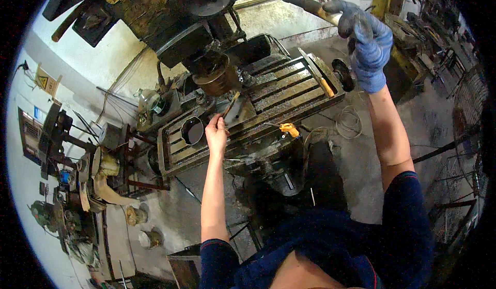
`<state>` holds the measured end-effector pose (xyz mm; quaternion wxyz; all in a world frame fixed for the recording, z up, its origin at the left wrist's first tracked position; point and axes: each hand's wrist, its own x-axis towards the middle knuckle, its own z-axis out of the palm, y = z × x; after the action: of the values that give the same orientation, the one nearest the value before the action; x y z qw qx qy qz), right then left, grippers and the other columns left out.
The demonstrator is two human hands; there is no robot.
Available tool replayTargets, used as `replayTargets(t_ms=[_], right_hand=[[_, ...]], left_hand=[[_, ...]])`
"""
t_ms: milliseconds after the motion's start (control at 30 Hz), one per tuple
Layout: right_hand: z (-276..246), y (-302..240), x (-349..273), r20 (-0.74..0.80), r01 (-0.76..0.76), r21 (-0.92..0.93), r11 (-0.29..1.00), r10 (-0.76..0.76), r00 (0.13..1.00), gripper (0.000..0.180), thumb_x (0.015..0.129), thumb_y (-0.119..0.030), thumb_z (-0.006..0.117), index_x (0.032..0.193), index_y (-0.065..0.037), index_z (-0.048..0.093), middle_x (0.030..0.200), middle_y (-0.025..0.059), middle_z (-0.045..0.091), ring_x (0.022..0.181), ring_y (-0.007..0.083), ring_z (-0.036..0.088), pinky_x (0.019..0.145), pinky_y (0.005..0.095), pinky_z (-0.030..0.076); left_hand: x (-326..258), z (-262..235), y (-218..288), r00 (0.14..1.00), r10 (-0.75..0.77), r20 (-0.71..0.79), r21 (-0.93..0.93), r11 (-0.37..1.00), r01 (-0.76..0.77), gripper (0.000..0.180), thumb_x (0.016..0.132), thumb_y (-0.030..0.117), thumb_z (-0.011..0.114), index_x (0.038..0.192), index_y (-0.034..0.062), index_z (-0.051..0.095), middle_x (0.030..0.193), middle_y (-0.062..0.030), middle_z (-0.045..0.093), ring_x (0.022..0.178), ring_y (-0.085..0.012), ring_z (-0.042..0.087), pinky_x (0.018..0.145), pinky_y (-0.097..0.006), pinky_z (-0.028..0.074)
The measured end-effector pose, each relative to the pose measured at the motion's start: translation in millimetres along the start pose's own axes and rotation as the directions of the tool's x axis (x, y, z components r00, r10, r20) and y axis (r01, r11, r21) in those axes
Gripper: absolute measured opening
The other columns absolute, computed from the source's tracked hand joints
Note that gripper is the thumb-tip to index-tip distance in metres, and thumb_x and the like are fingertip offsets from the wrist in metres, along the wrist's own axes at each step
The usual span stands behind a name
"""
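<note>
My bare left hand (pixel 216 132) is closed on a slim brush (pixel 231 104) with a light tip. The brush points up toward the round, rusty-brown cutter head (pixel 216 77) of a greasy machine; I cannot tell whether they touch. Beside that hand, a black bowl (pixel 192 131) with dark contents stands on the slotted machine table (pixel 173 143). Up at the right, my right hand (pixel 369 46), in a blue-grey glove, is wrapped round the grip of a long lever (pixel 310 5) that runs to the machine's head.
A file with a yellow handle (pixel 326 88) lies at the table's right end. A yellow air gun (pixel 289 129) hangs at the front edge. A coiled hose (pixel 349 122) lies on the floor at right. A glass jar (pixel 150 102) stands left of the table.
</note>
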<state>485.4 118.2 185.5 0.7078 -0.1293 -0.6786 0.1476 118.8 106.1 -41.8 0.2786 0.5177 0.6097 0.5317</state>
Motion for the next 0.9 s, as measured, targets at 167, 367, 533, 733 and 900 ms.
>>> replayTargets(t_ms=[167,367,533,733,900], right_hand=[[-19.6,6.9,17.3,-0.06,-0.082,-0.097,0.992,0.076,0.995,0.027,0.086,-0.023,0.051,0.076,0.001,0.061,0.072,0.0061,0.058,0.063,0.012,0.049,0.057,0.0258,0.037],[7.5,-16.1,73.3,-0.025,0.145,0.068,0.987,-0.144,0.989,0.04,0.083,-0.034,0.058,0.059,-0.003,0.055,0.057,0.0046,0.055,0.059,0.0147,0.055,0.073,0.0325,0.045],[-6.7,-4.1,120.7,-0.045,0.252,-0.075,0.965,-0.256,0.966,0.037,0.083,-0.034,0.056,0.068,0.0,0.058,0.062,0.0031,0.056,0.055,0.0099,0.05,0.051,0.0229,0.039],[-17.4,-9.7,154.5,0.095,0.442,-0.483,0.756,-0.457,0.885,0.028,0.085,-0.021,0.054,0.08,0.005,0.06,0.071,0.004,0.06,0.065,0.0116,0.054,0.063,0.0225,0.043],[1.4,-17.3,57.6,-0.293,-0.073,-0.416,0.907,-0.058,0.954,0.029,0.082,-0.022,0.054,0.094,0.005,0.06,0.088,0.0097,0.061,0.083,0.0194,0.057,0.081,0.0283,0.043]], left_hand=[[5.1,7.6,1.8,1.0,0.01,-0.002,-0.025,1.0,-0.01,0.027,0.091,0.015,0.047,0.108,-0.0048,0.054,0.07,-0.0034,0.053,0.048,-0.008,0.047,0.043,-0.024,0.04],[8.6,13.6,6.7,0.999,-0.013,-0.052,0.005,1.0,0.014,0.026,0.091,0.014,0.046,0.108,-0.0038,0.055,0.07,-0.0041,0.054,0.048,-0.008,0.047,0.044,-0.024,0.04],[23.5,15.6,-11.2,0.986,0.031,-0.163,0.136,0.991,-0.009,0.024,0.089,0.012,0.048,0.105,-0.0033,0.057,0.068,-0.0068,0.055,0.055,-0.0126,0.05,0.052,-0.028,0.043],[19.0,-9.7,-15.7,0.966,0.154,-0.207,0.385,0.921,-0.065,0.022,0.086,0.009,0.05,0.104,-0.0017,0.059,0.08,-0.0155,0.062,0.07,-0.0215,0.059,0.065,-0.032,0.045],[-18.7,-74.2,-22.4,0.886,0.392,-0.249,0.551,0.809,-0.203,0.023,0.085,0.009,0.048,0.104,-0.0016,0.058,0.094,-0.0197,0.06,0.084,-0.032,0.06,0.072,-0.038,0.046]])
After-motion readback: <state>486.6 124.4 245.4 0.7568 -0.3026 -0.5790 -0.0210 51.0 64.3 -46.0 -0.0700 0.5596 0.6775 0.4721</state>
